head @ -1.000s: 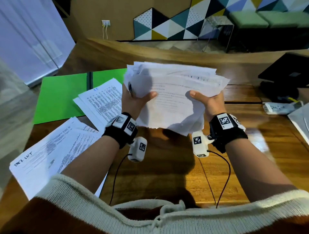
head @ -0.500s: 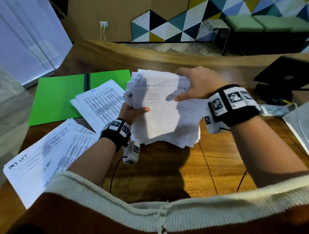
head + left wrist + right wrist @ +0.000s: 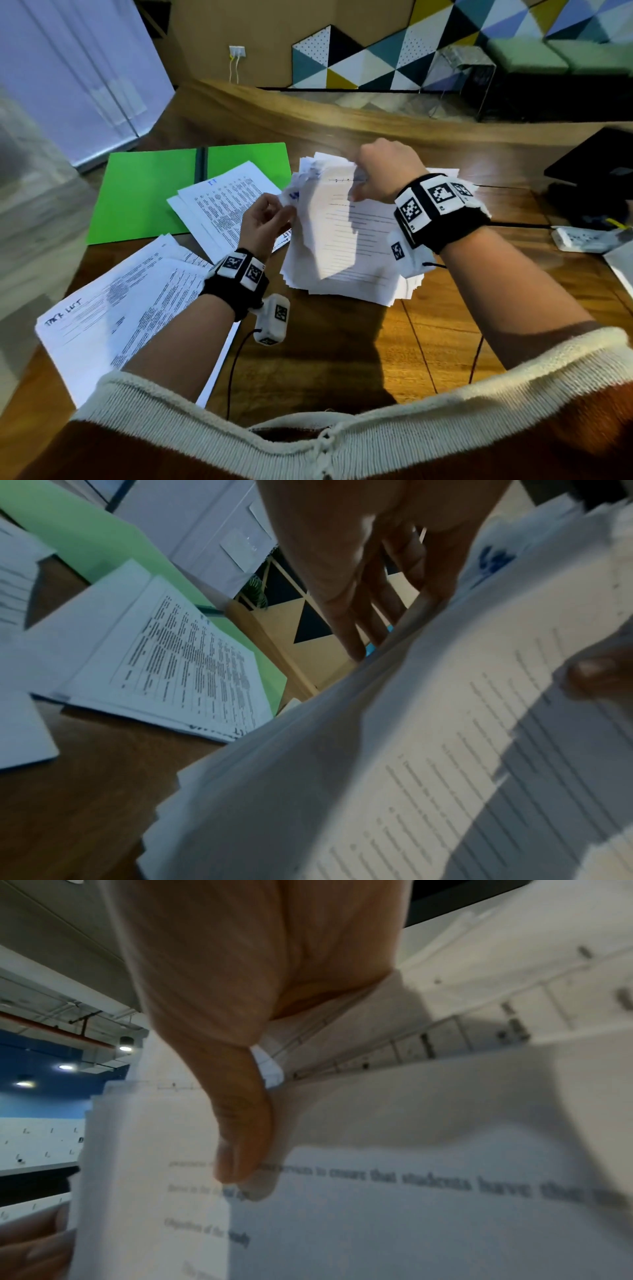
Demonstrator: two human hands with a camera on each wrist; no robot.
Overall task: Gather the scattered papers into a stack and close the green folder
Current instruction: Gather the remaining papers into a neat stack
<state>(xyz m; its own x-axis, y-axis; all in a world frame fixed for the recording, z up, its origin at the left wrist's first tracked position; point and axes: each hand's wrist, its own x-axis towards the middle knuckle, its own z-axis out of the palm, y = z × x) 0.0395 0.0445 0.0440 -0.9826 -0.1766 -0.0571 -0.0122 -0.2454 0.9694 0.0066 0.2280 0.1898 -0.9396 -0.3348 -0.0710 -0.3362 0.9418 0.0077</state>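
Note:
A thick, uneven stack of white papers [image 3: 346, 246] stands tilted on its lower edge on the wooden table [image 3: 342, 342]. My right hand [image 3: 359, 192] pinches its top edge, with the thumb [image 3: 240, 1150] on the printed front sheet. My left hand [image 3: 277, 212] is at the stack's left edge, its straight fingers [image 3: 369, 631] touching the sheets' side. To the left, the green folder [image 3: 144, 192] lies open and flat. A small pile of printed sheets [image 3: 226, 209] overlaps its right half. More printed sheets [image 3: 120, 308] lie at the front left under my left forearm.
A white power strip [image 3: 582, 240] and a black device [image 3: 596, 164] sit at the right of the table. Something white [image 3: 621, 270] shows at the right edge. Bare wood lies in front of the stack, with the wrist cameras' cables across it.
The stack came down from mid-air to stand on the table. My right hand went from its lower right side to the top edge. My left hand let go of its grip and moved to the left edge.

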